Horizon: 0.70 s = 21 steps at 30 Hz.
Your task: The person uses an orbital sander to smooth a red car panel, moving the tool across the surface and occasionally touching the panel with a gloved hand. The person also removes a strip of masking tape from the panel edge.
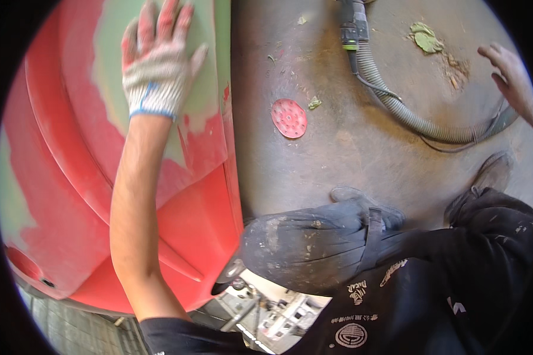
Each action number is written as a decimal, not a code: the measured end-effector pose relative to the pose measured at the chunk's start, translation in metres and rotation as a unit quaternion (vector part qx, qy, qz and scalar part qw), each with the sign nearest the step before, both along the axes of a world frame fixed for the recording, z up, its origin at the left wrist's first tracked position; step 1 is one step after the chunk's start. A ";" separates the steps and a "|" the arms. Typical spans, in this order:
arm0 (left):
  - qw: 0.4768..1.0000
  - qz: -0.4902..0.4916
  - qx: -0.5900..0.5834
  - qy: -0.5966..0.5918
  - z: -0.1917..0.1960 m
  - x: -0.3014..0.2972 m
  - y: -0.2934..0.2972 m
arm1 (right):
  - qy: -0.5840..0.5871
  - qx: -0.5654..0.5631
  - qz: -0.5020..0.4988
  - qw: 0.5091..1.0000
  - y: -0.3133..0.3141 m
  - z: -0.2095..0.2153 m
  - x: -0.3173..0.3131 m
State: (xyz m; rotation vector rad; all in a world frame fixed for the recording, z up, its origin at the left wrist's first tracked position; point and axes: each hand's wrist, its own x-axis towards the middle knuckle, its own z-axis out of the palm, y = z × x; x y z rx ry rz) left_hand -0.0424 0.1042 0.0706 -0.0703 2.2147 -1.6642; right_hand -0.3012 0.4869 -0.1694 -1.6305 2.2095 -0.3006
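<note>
My left hand (155, 66), in a white knitted glove with reddish fingertips, lies flat on a red vehicle body panel (186, 219). Its fingers are stretched out over a patch of pale green filler (204, 77) ringed by sanded, faded paint. At the far right, my bare right hand (511, 74) hangs above the floor with its fingers apart and nothing in them. A ribbed grey hose (408, 118) with a thin dark cable curves below that hand, apart from it. The hose runs up to a dark fitting (350, 32) at the top edge, where the picture cuts it off.
A round pink-red sanding disc (289, 118) with holes lies on the grey concrete floor (302, 177). Crumpled green scraps (426, 38) and brownish debris (456, 71) are scattered near the hose. My bent knee (296, 245) is close beside the panel's edge.
</note>
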 end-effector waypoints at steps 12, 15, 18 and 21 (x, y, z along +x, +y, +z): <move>0.929 0.268 0.205 -0.152 -0.045 0.304 0.071 | 0.052 0.007 0.048 0.997 -0.045 0.028 0.024; 0.795 0.485 0.350 -0.100 -0.062 0.301 0.097 | 0.072 0.014 0.080 0.994 -0.073 0.039 0.032; 0.738 0.548 0.393 0.014 -0.064 0.289 0.102 | 0.083 -0.024 0.116 0.989 -0.090 0.048 0.039; 0.692 0.513 0.448 0.237 -0.060 0.286 0.084 | 0.119 -0.027 0.143 0.982 -0.109 0.069 0.048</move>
